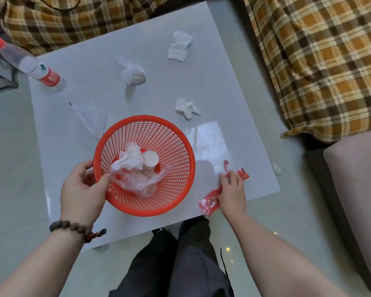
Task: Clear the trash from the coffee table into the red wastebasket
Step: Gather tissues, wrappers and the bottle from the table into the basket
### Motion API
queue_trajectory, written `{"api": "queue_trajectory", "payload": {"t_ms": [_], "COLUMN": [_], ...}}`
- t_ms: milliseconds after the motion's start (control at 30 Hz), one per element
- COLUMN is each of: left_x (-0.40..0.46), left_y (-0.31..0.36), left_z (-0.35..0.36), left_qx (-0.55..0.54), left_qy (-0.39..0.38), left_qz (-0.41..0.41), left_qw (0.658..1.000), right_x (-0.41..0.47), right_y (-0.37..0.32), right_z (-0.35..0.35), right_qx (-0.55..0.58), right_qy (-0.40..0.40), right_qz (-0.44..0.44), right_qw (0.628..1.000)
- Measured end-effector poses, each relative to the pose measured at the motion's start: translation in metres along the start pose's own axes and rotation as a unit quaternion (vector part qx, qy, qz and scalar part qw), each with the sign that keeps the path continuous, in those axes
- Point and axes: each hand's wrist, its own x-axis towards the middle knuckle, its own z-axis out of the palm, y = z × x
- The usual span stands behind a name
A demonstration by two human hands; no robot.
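Gripping, left hand [81, 187]: round red plastic mesh wastebasket [176, 168] is held at its near-left rim.
Right hand [232, 189]: grip clenched on crinkled red plastic wrapper [209, 202], near-right tabletop [94, 67].

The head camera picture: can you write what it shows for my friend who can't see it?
Seen from above, a left hand holds the rim of a red wastebasket on a white coffee table, while the right hand picks up a red wrapper. Crumpled tissues, clear plastic and a bottle lie on the table.
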Motion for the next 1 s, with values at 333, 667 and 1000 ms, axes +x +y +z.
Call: {"api": "queue_trajectory", "payload": {"t_ms": [333, 667, 1000], "left_x": [-0.008, -0.018, -0.021], "left_y": [0.0, -0.001, 0.008], "left_z": [-0.012, -0.029, -0.026], "left_qx": [-0.011, -0.007, -0.054], "left_qy": [0.016, 0.076, 0.069], "left_qz": [-0.004, -0.016, -0.03], "left_qw": [1.0, 0.997, 0.996], "right_x": [0.0, -0.049, -0.047], "right_y": [-0.021, -0.125, -0.197], "right_z": [-0.044, -0.141, -0.122], "right_qx": [0.2, 0.37, 0.128], "right_qy": [0.063, 0.133, -0.077], "right_qz": [-0.03, -0.223, -0.308], "right_qw": [0.977, 0.892, 0.94]}}
